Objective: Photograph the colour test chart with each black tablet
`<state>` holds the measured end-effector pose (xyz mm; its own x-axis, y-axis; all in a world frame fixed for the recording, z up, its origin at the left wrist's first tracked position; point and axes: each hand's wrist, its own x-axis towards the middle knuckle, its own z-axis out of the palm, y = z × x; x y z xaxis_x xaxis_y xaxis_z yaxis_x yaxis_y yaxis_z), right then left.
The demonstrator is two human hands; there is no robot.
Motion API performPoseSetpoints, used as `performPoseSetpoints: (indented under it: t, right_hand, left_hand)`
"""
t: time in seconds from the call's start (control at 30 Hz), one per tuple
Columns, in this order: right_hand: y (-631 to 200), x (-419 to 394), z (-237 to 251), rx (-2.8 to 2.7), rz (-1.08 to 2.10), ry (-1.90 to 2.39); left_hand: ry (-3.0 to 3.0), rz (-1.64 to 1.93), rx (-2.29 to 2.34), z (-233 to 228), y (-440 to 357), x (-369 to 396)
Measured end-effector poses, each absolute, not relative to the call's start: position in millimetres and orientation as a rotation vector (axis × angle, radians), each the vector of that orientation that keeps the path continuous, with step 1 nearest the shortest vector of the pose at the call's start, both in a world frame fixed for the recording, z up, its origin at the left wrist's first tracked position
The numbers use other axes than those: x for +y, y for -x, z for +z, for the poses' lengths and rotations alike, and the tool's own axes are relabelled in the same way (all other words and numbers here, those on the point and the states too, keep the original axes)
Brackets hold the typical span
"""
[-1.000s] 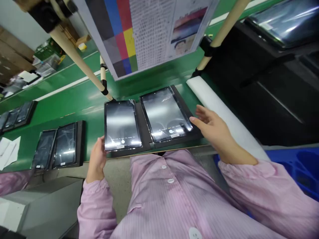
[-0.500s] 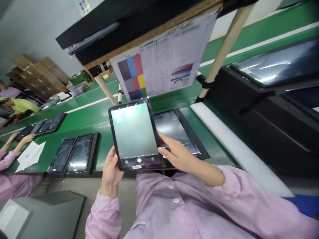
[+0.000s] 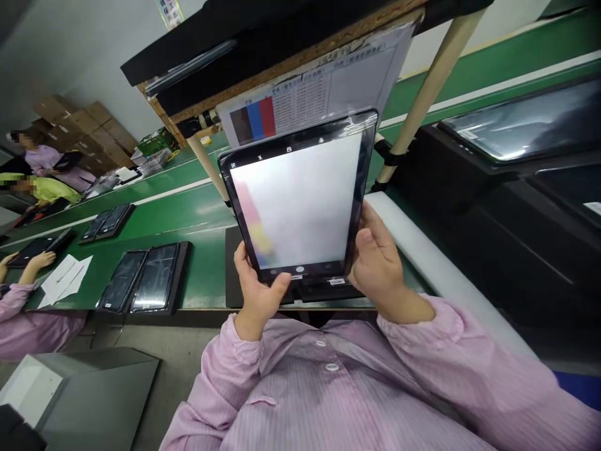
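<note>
Both my hands hold up a black-framed tablet [image 3: 300,200], its lit screen showing a pale camera picture with pink and yellow patches at the left. My left hand [image 3: 258,291] grips the lower left corner, thumb on the front. Around the lower right edge is my right hand [image 3: 379,263], its thumb bent beside the frame. Behind the tablet hangs a printed sheet [image 3: 300,97] with colour blocks, partly covered by it. Below, a black tray [image 3: 235,266] lies on the green bench, mostly hidden; a white label shows on something dark there.
A white foam strip [image 3: 404,232] lies right of the tray. Further right, tablets [image 3: 530,128] rest on black holders. Left stand a tray with two tablets [image 3: 154,275] and some paper sheets [image 3: 66,282]. A shelf [image 3: 263,47] overhangs the bench. Co-workers are at the far left.
The tablet has moved up and to the right, nearer the printed sheet, and tilted. My right hand has shifted from its front edge to a grip on its right side.
</note>
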<state>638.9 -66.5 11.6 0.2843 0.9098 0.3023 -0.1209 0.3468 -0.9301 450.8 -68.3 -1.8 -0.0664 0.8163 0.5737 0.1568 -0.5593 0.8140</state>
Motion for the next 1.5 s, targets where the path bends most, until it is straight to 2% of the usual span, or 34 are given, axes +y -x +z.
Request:
performPoseSetpoints:
  t: [0.2, 0.57, 0.77, 0.9, 1.03, 1.3, 1.5]
  right_hand:
    - [-642.7, -50.4, 12.3, -0.839, 1.182, 0.812]
    - [-644.0, -49.9, 5.5, -0.866, 1.208, 0.796]
    - [-645.6, -48.8, 6.2, -0.902, 1.225, 0.801]
    - [-647.8, -55.7, 5.4, -0.959, 1.237, 0.823]
    - [-650.6, -68.3, 19.5, -1.248, 1.034, 0.869]
    - [-662.1, -61.2, 74.6, -1.811, 0.511, 0.85]
    - [-658.7, -50.7, 58.7, -1.842, 0.3, 0.984]
  left_hand:
    - [-2.053, 1.521, 1.347, -5.0, -455.2, -73.3]
    - [-2.103, 1.554, 1.59, -14.2, -462.1, -69.4]
    - [-2.037, 1.588, 1.435, -18.2, -458.8, -68.2]
    - [-1.546, 1.597, 1.027, -14.2, -444.5, -57.9]
    - [-1.02, 1.522, 0.822, 0.8, -433.1, -49.7]
    - [-0.799, 1.495, 0.707, 9.4, -434.4, -52.4]
    - [-0.707, 1.476, 0.789, 1.5, -428.0, -59.2]
